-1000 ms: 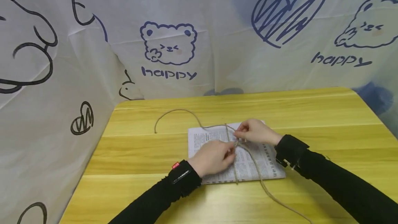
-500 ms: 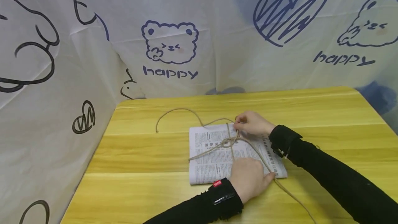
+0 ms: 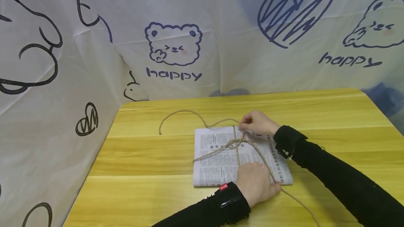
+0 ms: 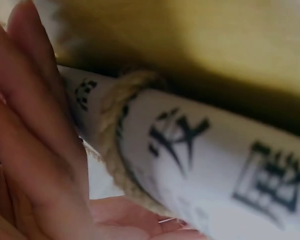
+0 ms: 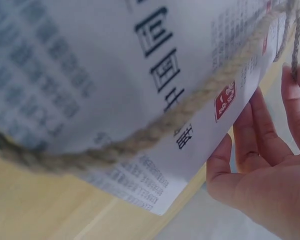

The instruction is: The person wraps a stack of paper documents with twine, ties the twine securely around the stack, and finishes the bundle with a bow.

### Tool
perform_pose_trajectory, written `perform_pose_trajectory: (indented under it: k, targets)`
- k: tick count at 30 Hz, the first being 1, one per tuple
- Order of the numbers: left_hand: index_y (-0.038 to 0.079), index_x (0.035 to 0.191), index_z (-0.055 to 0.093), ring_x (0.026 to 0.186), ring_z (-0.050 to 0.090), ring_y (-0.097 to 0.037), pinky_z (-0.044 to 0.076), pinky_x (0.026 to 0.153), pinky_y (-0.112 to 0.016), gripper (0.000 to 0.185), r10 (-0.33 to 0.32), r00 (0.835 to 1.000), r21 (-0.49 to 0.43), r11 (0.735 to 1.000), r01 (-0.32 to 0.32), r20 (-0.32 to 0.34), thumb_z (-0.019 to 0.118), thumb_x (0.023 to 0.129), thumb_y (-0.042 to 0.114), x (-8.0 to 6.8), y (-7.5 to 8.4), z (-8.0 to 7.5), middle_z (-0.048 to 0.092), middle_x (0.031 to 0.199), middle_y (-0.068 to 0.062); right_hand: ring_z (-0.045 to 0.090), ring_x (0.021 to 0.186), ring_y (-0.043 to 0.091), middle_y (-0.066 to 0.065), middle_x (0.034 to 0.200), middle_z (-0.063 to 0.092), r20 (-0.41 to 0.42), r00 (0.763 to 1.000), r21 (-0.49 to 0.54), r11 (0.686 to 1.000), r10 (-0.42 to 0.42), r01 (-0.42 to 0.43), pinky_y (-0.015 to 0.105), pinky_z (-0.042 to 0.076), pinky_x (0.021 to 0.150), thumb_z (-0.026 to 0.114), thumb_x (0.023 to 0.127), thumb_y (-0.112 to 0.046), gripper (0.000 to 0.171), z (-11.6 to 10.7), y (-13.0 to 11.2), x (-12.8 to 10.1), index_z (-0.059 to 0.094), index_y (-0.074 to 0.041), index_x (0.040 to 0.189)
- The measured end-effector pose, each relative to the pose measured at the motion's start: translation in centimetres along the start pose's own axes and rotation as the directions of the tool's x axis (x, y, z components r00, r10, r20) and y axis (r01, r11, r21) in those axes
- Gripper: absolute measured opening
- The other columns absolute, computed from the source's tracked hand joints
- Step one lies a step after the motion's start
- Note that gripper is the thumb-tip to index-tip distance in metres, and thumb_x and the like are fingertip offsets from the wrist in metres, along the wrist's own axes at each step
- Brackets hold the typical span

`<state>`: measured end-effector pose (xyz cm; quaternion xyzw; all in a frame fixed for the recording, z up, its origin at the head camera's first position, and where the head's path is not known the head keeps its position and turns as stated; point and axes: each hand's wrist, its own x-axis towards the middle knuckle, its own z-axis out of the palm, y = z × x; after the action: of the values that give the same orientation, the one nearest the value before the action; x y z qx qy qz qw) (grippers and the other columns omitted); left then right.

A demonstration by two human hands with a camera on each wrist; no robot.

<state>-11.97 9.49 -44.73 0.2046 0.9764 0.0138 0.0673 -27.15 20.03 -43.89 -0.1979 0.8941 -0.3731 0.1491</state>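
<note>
A folded newspaper (image 3: 217, 157) lies on the yellow table (image 3: 142, 157), bound crosswise by tan twine (image 3: 235, 144). My left hand (image 3: 271, 184) grips the paper's near right edge, where a twine strand runs off toward me. In the left wrist view its fingers (image 4: 35, 125) lie beside the twine (image 4: 115, 150) looped over the newspaper (image 4: 200, 165) edge. My right hand (image 3: 244, 126) pinches the twine at the far edge. The right wrist view shows that hand's fingers (image 5: 260, 170) under the newspaper (image 5: 90, 65) and the twine (image 5: 190, 105) across it.
A loose twine end (image 3: 176, 115) curls over the table behind the paper on the left. White cloth (image 3: 173, 45) printed with bears and hearts hangs close behind and along the left side. The table's right edge (image 3: 378, 108) is in view.
My left hand has left the knot at the paper's middle and moved to the near right edge. The right hand has drawn back to the far edge with the twine.
</note>
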Motion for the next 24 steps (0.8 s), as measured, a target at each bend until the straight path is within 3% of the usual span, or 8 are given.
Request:
perform_pose_trajectory:
  k: [4, 9, 14, 18, 21, 24]
  targets:
    - [0.017, 0.068, 0.070, 0.058, 0.060, -0.015, 0.039, 0.046, -0.030, 0.043, 0.033, 0.999, -0.038, 0.999, -0.032, 0.035, 0.076, 0.075, 0.059, 0.1, -0.6, -0.1, 0.068, 0.068, 0.003, 0.047, 0.058, 0.013, 0.013, 0.085, 0.070, 0.005, 1.000, 0.013, 1.000, 0.006, -0.006, 0.028, 0.040, 0.057, 0.064, 0.098, -0.015, 0.017, 0.0, 0.2, 0.1, 0.074, -0.001, 0.095]
    - [0.017, 0.066, 0.068, 0.056, 0.057, -0.014, 0.038, 0.045, -0.030, 0.037, 0.053, 0.997, -0.080, 0.996, -0.048, 0.063, 0.079, 0.072, 0.052, -0.2, -1.3, -0.2, 0.065, 0.066, 0.005, 0.044, 0.050, 0.012, 0.012, 0.086, 0.069, 0.017, 0.999, 0.023, 0.998, 0.049, -0.050, 0.027, 0.039, 0.051, 0.063, 0.099, -0.016, 0.018, -0.1, 0.4, 0.0, 0.074, -0.003, 0.097]
    - [0.017, 0.066, 0.066, 0.054, 0.055, -0.014, 0.038, 0.043, -0.031, 0.041, 0.042, 0.998, -0.071, 0.997, -0.039, 0.040, 0.080, 0.071, 0.055, -1.1, -2.7, -0.1, 0.063, 0.065, 0.004, 0.053, 0.070, 0.016, 0.013, 0.093, 0.072, 0.002, 1.000, -0.016, 1.000, 0.022, -0.022, 0.031, 0.043, 0.068, 0.064, 0.099, -0.017, 0.019, -0.4, 1.0, -0.6, 0.075, -0.002, 0.100]
    - [0.017, 0.063, 0.062, 0.057, 0.059, -0.017, 0.041, 0.046, -0.032, 0.049, 0.013, 0.998, -0.078, 0.997, -0.008, 0.060, 0.083, 0.067, 0.061, -2.1, -4.9, -0.5, 0.064, 0.065, 0.001, 0.056, 0.079, 0.016, 0.013, 0.094, 0.073, -0.021, 1.000, -0.037, 0.999, 0.018, -0.019, 0.031, 0.044, 0.074, 0.065, 0.099, -0.018, 0.019, -0.8, 1.8, -1.5, 0.076, -0.003, 0.098]
    - [0.018, 0.058, 0.055, 0.057, 0.057, -0.018, 0.040, 0.047, -0.032, 0.051, -0.013, 0.997, -0.120, 0.993, 0.022, 0.079, 0.087, 0.064, 0.057, -2.9, -7.3, -1.1, 0.061, 0.063, 0.001, 0.051, 0.069, 0.014, 0.009, 0.083, 0.071, -0.034, 0.999, -0.028, 0.999, 0.021, -0.022, 0.027, 0.040, 0.066, 0.067, 0.097, -0.018, 0.018, -1.1, 2.6, -2.4, 0.076, -0.003, 0.092]
    - [0.019, 0.054, 0.051, 0.053, 0.052, -0.014, 0.038, 0.046, -0.030, 0.047, -0.024, 0.996, -0.191, 0.981, 0.039, 0.084, 0.089, 0.065, 0.044, -3.6, -10.2, -1.5, 0.057, 0.059, 0.004, 0.041, 0.058, 0.011, 0.002, 0.066, 0.060, -0.035, 0.998, -0.017, 0.999, 0.045, -0.045, 0.024, 0.034, 0.058, 0.069, 0.095, -0.020, 0.021, -1.2, 3.3, -3.6, 0.073, -0.004, 0.080]
